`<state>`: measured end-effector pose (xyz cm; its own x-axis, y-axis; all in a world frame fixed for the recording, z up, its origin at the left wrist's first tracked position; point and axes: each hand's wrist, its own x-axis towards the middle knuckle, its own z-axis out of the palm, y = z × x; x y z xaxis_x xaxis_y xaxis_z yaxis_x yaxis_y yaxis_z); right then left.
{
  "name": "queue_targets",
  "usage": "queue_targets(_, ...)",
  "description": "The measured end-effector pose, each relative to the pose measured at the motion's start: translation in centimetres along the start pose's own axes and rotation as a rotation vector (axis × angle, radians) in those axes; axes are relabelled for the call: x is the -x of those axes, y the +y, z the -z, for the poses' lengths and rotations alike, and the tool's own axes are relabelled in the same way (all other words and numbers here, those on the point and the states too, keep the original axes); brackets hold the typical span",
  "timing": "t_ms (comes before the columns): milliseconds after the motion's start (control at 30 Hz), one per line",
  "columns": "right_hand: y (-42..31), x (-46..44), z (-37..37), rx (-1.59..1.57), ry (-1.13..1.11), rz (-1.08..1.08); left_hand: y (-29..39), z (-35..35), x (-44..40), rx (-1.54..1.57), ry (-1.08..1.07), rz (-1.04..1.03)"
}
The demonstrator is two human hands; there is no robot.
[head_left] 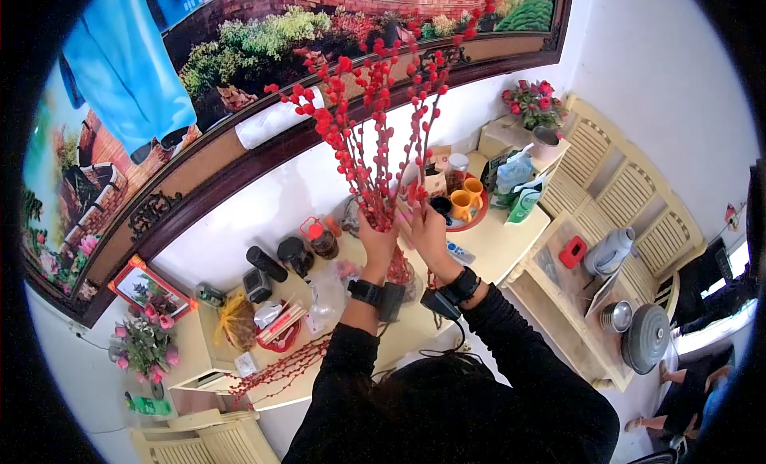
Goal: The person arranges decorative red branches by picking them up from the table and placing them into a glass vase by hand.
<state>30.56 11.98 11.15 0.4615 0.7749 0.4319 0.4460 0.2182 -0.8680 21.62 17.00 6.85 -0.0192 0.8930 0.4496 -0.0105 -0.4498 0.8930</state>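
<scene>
Tall artificial red berry branches (351,137) rise in front of me, their tips reaching over the framed picture. My left hand (378,242) is wrapped round the lower stems of the main bunch. Close beside it, my right hand (427,234) has its fingers closed on the stem of a separate berry branch (425,121) at the right of the bunch. Below my hands a clear vase (408,279) shows in part, with red inside; my wrists hide much of it. More berry branches (287,370) lie along the front edge of the cream table (423,348).
Left on the table are a red basket (281,336), a yellow bag (235,322) and dark bottles. Orange mugs (461,205) stand on a tray at the right. A low table (550,296) holds a kettle (610,252). Another person's legs (678,392) show at far right.
</scene>
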Motion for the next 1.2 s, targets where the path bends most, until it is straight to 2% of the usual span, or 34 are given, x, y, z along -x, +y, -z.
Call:
queue_targets(67, 0.8, 0.0, -0.2, -0.020, 0.065, 0.071, -0.1, 0.0, 0.1, 0.001, -0.001, 0.005)
queue_targets(167, 0.2, 0.0, 0.8, 0.010, -0.015, -0.008, -0.9, 0.0, -0.1, 0.061, -0.015, -0.034)
queue_targets(267, -1.9, 0.2, 2.4, -0.195, 0.026, -0.031, -0.5, 0.0, -0.1, 0.138, 0.001, -0.026)
queue_targets(300, -3.0, 0.1, 3.6, -0.172, -0.012, -0.054, -0.4, 0.2, -0.1, 0.085, 0.005, -0.066)
queue_targets(367, -2.5, 0.2, 5.3, -0.368, -0.084, -0.146, -1.6, 0.6, -0.1, 0.016, -0.025, -0.055)
queue_targets(400, -2.0, 0.0, 6.4, -0.345, -0.065, -0.111, -0.8, 0.7, -0.1, 0.040, -0.022, -0.045)
queue_targets(433, -2.2, -0.1, 7.6, -0.321, -0.046, -0.071, 0.6, 0.7, 0.2, -0.068, 0.031, -0.076)
queue_targets(500, -4.2, 0.0, 10.2, -0.474, -0.014, -0.097, 0.1, 0.9, 0.2, 0.025, -0.002, -0.125)
queue_targets(633, -4.9, -0.4, 15.0, -0.779, 0.134, -0.153, 2.5, 1.7, 1.1, -0.013, -0.062, 0.042)
queue_targets(767, -5.2, -0.2, 17.1, -0.931, 0.203, -0.009, 1.4, 2.3, 1.4, 0.080, -0.117, 0.077)
queue_targets(933, -5.0, 0.2, 18.3, -0.898, 0.325, -0.072, 0.5, 3.5, 2.5, 0.106, -0.098, 0.143)
queue_targets(1067, -5.0, 0.5, 18.9, -0.910, 0.308, 0.007, 0.6, 4.1, 3.0, 0.150, -0.103, 0.161)
queue_targets(1200, -5.0, 0.9, 18.6, -0.888, 0.324, -0.021, 0.3, 3.7, 2.7, 0.118, -0.122, 0.149)
